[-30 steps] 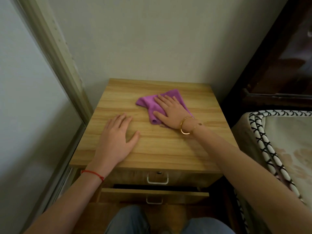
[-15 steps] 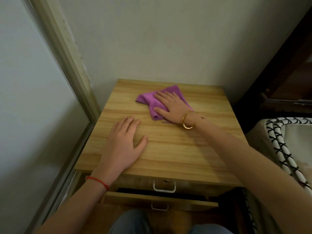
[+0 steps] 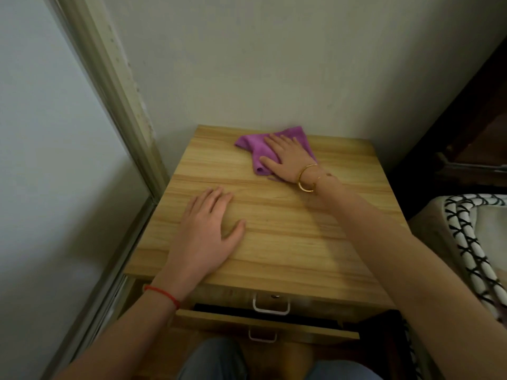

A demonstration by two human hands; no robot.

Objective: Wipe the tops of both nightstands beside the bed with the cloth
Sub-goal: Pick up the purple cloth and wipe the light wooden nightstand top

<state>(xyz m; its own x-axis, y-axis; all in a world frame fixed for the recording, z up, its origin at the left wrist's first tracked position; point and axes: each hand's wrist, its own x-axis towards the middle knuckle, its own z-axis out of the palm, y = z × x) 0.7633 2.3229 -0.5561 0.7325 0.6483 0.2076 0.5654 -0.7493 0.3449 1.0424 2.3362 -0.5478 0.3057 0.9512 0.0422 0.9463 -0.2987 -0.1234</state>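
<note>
Now the right hand [image 3: 288,157] presses the purple cloth [image 3: 256,149] flat, fingers straight and slightly spread, at the nightstand's [image 3: 288,242] back edge; the left hand [image 3: 204,237] braces, fingers flat. Best sweep forward in overlapping strokes, pressure even.

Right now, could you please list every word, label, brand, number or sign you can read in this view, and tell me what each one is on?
None: no readable text shows anywhere in this view.
The purple cloth under the right hand bears no visible label.
The nightstand top, where the left hand rests, shows only wood grain.
The drawer handles are plain metal.
The bed edge has a black cross pattern, not lettering.
</note>
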